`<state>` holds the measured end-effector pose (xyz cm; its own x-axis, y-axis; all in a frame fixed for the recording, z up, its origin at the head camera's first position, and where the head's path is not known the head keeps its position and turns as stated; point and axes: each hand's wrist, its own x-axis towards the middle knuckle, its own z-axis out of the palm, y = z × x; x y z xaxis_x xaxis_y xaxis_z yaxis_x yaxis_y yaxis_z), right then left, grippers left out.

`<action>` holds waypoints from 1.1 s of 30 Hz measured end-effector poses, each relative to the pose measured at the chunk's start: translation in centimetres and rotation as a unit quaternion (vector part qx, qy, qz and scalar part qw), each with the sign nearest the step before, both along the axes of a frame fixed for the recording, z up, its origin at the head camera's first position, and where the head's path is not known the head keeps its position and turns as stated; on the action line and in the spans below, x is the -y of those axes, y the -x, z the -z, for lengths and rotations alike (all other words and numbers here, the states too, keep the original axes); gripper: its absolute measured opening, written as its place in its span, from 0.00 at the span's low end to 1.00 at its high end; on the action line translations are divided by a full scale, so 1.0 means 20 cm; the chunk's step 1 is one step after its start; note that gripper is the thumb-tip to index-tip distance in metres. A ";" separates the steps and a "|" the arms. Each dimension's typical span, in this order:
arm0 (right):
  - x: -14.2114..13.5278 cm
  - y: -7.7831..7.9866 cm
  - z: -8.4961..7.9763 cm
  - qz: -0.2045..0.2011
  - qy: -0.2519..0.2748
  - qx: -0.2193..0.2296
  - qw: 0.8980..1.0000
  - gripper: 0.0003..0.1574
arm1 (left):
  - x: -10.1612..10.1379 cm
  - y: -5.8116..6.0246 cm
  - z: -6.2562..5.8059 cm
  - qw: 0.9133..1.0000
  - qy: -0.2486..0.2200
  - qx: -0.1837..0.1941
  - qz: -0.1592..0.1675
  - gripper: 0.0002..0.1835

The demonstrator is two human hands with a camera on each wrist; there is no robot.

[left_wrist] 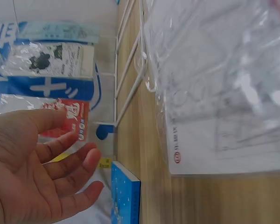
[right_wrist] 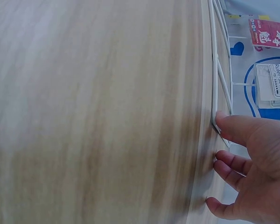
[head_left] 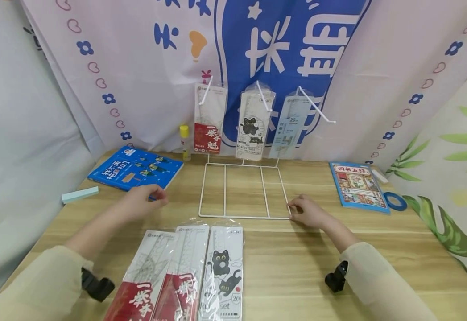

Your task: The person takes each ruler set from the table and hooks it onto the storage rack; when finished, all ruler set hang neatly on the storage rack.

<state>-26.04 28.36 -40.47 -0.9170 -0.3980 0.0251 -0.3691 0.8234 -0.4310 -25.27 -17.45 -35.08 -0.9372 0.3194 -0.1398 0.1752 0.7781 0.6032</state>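
Note:
A white wire display rack (head_left: 244, 217) stands on the table with three hooks carrying packaged ruler sets: a red-and-white pack (head_left: 209, 118), a black-cat pack (head_left: 253, 129) and a pale blue pack (head_left: 291, 127). My right hand (head_left: 308, 213) holds the rack's front right corner between thumb and fingers. To the left of the rack, my left hand (head_left: 138, 203) hovers beside a blue book (head_left: 137, 169), fingers loosely bent and holding nothing. Nearer to me lie two red-and-white ruler packs (head_left: 181, 267) and another cat ruler pack (head_left: 222, 267), the red ones overlapping.
A yellow-capped glue stick (head_left: 185, 142) stands at the back. On the right are a blue-edged book (head_left: 357, 185), a blue tape roll (head_left: 395, 201) and a white block (head_left: 379, 176). A pale blue strip (head_left: 80, 195) lies at the left edge. A printed cloth (head_left: 157, 89) hangs behind.

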 end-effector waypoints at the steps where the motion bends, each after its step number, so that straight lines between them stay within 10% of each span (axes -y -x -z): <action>1: 0.00 0.00 -0.01 -0.001 -0.001 -0.001 1.000 0.22 | 0.00 -0.04 -0.01 1.000 0.005 -0.002 0.007 0.23; 15: -0.02 -0.01 -0.03 0.001 -0.015 -0.010 1.000 0.22 | -0.05 -0.51 0.06 0.975 0.211 -0.047 0.050 0.36; 25: -0.01 -0.01 -0.01 -0.005 -0.020 -0.014 1.000 0.22 | -0.03 -0.61 0.16 0.970 0.241 -0.025 0.020 0.55; 33: 0.01 -0.02 -0.01 -0.009 -0.019 -0.010 1.000 0.22 | 0.00 -0.57 0.18 0.974 0.225 -0.018 0.005 0.57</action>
<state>-25.71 28.22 -40.23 -0.9092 -0.4155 0.0278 -0.3923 0.8321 -0.3922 -13.78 -17.48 -38.76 -0.9412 0.2435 -0.2342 0.2001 0.9603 0.1944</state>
